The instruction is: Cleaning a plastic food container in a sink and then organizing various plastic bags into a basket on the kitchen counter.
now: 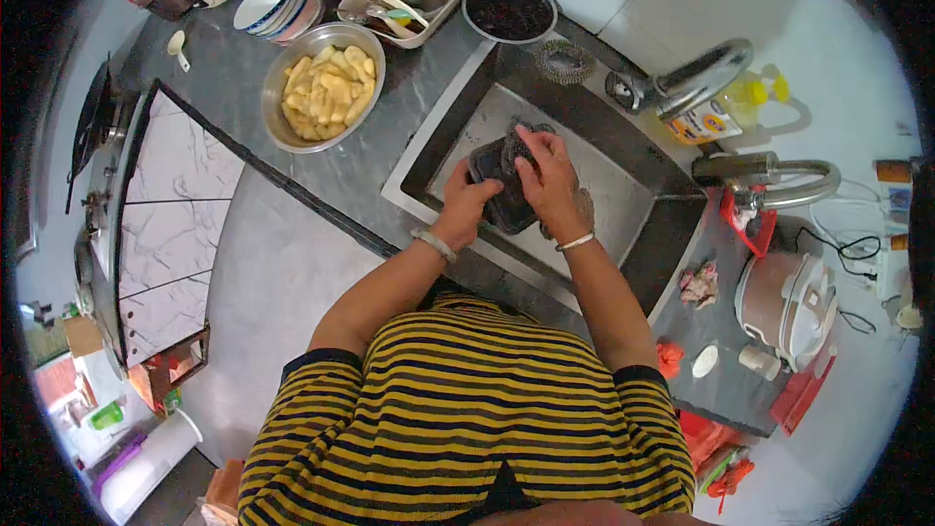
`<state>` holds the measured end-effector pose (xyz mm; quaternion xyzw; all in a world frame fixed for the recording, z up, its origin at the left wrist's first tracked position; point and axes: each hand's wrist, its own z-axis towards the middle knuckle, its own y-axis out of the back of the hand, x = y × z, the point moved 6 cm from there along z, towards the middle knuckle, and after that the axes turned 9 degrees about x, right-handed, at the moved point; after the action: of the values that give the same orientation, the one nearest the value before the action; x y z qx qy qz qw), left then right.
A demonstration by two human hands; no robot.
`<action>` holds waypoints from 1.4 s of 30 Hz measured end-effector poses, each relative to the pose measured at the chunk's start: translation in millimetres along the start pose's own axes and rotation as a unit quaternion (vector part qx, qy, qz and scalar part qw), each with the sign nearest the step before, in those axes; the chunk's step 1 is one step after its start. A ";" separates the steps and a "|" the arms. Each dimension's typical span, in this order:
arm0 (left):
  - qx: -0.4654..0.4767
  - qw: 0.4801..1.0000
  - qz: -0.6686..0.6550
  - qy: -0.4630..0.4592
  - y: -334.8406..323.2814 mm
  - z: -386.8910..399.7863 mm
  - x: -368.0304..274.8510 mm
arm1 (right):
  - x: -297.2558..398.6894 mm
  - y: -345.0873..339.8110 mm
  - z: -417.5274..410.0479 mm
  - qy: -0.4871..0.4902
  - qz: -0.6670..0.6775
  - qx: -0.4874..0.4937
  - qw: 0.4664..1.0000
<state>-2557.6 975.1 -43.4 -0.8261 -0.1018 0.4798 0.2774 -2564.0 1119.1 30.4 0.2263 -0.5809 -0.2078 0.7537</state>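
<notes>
Over the stainless steel sink (pixel 621 234) my left hand (pixel 465 203) grips the near left side of a dark rectangular container (pixel 508 208). My right hand (pixel 549 179) presses a dark mesh-like scrubber (pixel 520 150) against the container's upper part; its exact kind is blurred. The container is tilted, and my fingers hide part of it. Something partly hidden shows beside my right wrist. A round wire scourer (pixel 566 61) rests on the sink's back ledge, left of the curved chrome faucet (pixel 705 77).
Left of the sink stand a metal bowl of peeled yellow pieces (pixel 329 95) and stacked bowls (pixel 274 4). A bowl of dark food (pixel 510 9) sits behind the sink. A second faucet (pixel 774 179) and a rice cooker (pixel 781 307) stand at the right.
</notes>
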 end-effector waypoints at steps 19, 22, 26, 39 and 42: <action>0.084 0.971 0.222 -0.014 -12.6 -9.5 22.5 | -43.7 -10.6 -47.4 -0.077 -0.063 -0.075 0.992; 0.115 0.973 0.199 0.005 -33.3 -19.6 16.0 | -89.2 12.6 -53.9 -0.239 -0.130 -0.125 0.954; 0.090 0.973 0.214 -0.008 -25.8 -16.0 17.1 | 0.4 -24.0 -33.9 -0.091 -0.026 -0.023 0.995; 0.144 0.963 0.224 -0.043 -20.8 -12.5 22.7 | -66.7 -6.4 -43.0 -0.056 -0.058 -0.071 0.994; 0.123 0.968 0.217 -0.029 -22.4 -12.8 22.0 | -84.6 -2.3 -50.6 -0.167 -0.097 -0.071 0.979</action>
<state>-2533.1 998.5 -42.2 -0.7738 0.1319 0.5609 0.2630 -2535.3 1171.0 -48.3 0.1897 -0.6576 -0.3557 0.6364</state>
